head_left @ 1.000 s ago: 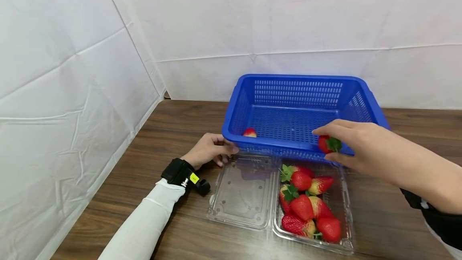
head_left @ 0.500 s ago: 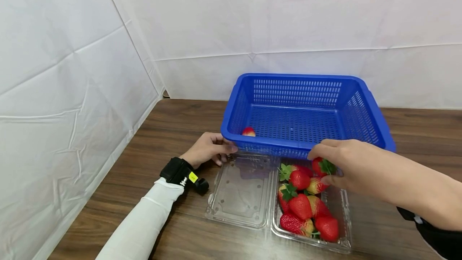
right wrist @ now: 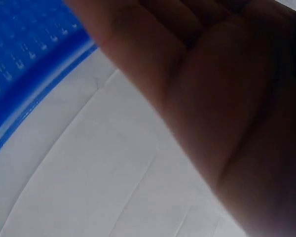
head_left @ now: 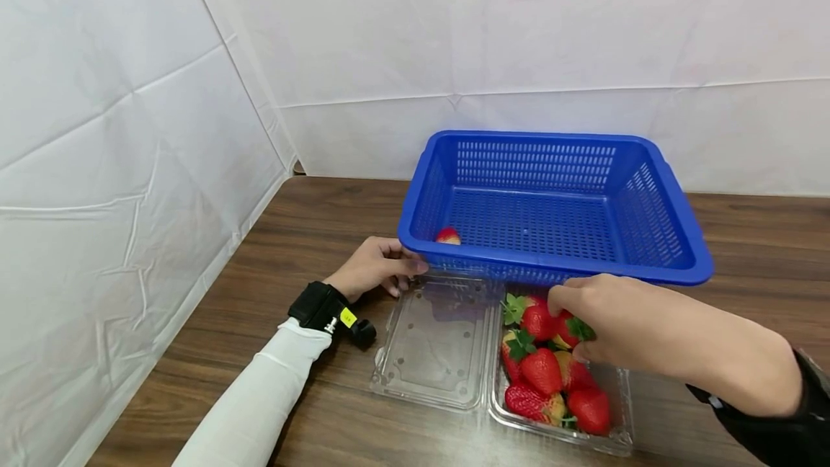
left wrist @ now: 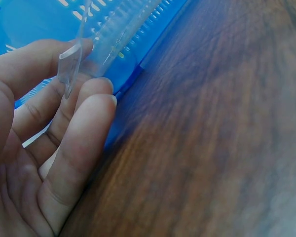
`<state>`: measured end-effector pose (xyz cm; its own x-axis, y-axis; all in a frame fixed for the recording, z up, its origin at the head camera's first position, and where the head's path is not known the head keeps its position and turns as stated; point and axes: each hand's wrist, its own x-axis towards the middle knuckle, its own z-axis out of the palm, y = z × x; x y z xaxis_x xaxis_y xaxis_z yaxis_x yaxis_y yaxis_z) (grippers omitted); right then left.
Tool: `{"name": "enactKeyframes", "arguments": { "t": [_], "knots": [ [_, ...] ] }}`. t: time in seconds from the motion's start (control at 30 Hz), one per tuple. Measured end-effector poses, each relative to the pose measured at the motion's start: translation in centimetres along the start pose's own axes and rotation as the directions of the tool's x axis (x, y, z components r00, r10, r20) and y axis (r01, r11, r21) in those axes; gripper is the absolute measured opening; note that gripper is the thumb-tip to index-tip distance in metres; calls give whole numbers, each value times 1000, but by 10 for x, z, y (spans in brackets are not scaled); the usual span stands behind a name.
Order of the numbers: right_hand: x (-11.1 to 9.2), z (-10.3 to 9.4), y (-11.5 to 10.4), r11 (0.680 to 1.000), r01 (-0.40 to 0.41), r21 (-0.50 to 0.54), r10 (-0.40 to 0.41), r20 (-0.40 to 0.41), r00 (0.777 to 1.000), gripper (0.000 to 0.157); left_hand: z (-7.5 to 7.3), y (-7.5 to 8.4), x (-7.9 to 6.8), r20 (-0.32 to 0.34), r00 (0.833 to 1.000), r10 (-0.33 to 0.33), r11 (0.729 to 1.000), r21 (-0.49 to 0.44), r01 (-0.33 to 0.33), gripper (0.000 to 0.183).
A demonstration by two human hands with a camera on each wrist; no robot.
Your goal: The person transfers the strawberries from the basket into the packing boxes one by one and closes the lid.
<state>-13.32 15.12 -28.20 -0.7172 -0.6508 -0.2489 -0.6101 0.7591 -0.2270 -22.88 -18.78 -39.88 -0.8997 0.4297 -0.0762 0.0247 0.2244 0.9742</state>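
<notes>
A clear hinged plastic clamshell box lies unfolded on the table. Its lid [head_left: 436, 348] is flat on the left, and several strawberries [head_left: 542, 372] fill the tray [head_left: 622, 409] on the right. My left hand [head_left: 379, 267] pinches the lid's far left corner; the left wrist view shows the clear plastic edge [left wrist: 71, 64] between thumb and fingers. Over the tray's far right part, my right hand [head_left: 622, 323] holds a strawberry [head_left: 573, 329] between thumb and fingers, low among the others. In the right wrist view only the dark palm shows, and the strawberry is hidden.
Right behind the clamshell stands a blue plastic basket [head_left: 551, 261], with one strawberry [head_left: 448, 236] visible at its near left corner. White sheeting [head_left: 519, 34] closes off the back and left of the wooden table [head_left: 337, 215].
My right hand has moved from above the basket's front rim down and toward me into the tray, bringing the strawberry along. The left hand stays at the lid corner.
</notes>
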Motion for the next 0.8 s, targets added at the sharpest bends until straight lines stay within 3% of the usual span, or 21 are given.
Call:
{"name": "enactKeyframes", "arguments": {
  "t": [0.17,0.8],
  "knots": [
    [2,4,-2,998,-51,-22,52,31,998,36,0,1,0,3,1000,5,1000,-4,-5,22],
    [6,11,-5,990,-126,-69,130,53,990,42,1,1,-1,2,1000,4,1000,-4,-4,21]
  ]
}}
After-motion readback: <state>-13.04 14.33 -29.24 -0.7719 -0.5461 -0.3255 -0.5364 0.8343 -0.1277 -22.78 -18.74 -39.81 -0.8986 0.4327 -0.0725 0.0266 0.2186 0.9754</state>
